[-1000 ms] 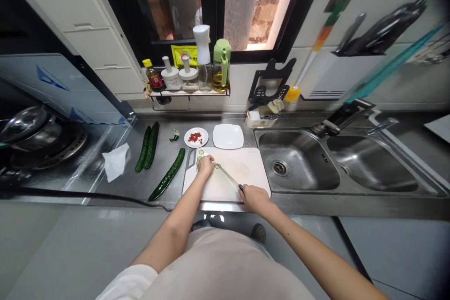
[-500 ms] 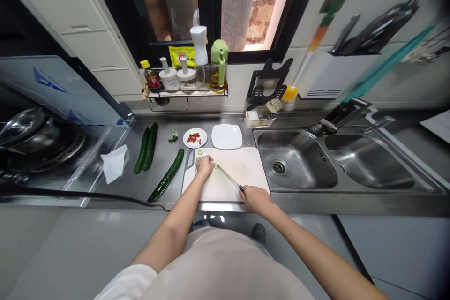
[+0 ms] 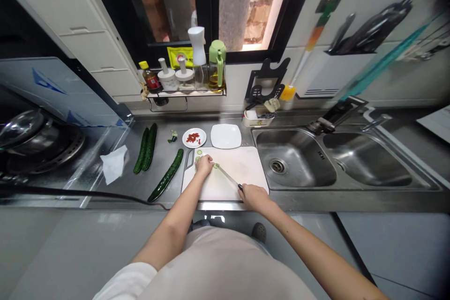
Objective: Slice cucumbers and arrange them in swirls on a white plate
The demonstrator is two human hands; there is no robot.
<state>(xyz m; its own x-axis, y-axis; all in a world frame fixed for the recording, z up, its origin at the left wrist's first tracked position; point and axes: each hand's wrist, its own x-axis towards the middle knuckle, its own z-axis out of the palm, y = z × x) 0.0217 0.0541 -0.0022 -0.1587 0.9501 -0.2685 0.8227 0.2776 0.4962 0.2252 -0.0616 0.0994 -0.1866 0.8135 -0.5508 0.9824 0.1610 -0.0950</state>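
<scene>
My right hand (image 3: pixel 254 196) is closed round the black handle of a knife (image 3: pixel 228 176). The blade points up and left across the white cutting board (image 3: pixel 248 166), its tip at a cucumber slice (image 3: pixel 216 166). Beside that tip, my left hand (image 3: pixel 204 166) rests over the board with its fingers drawn together; what they hold, if anything, is hidden. Another pale green cucumber slice (image 3: pixel 199 152) lies above my left hand, near the board's grey handle end. Just left of the board is a whole cucumber (image 3: pixel 166 176), slanting on the counter.
Two more cucumbers (image 3: pixel 150 146) lie farther left, near a white paper towel (image 3: pixel 114 164). Behind the board stand a plate of red pieces (image 3: pixel 186 144) and a white square plate (image 3: pixel 226 136). A double sink (image 3: pixel 295 185) borders the right. Green scraps (image 3: pixel 172 137) lie on the counter.
The camera view has shifted slightly. Both hands, the knife and the slices look almost the same as before.
</scene>
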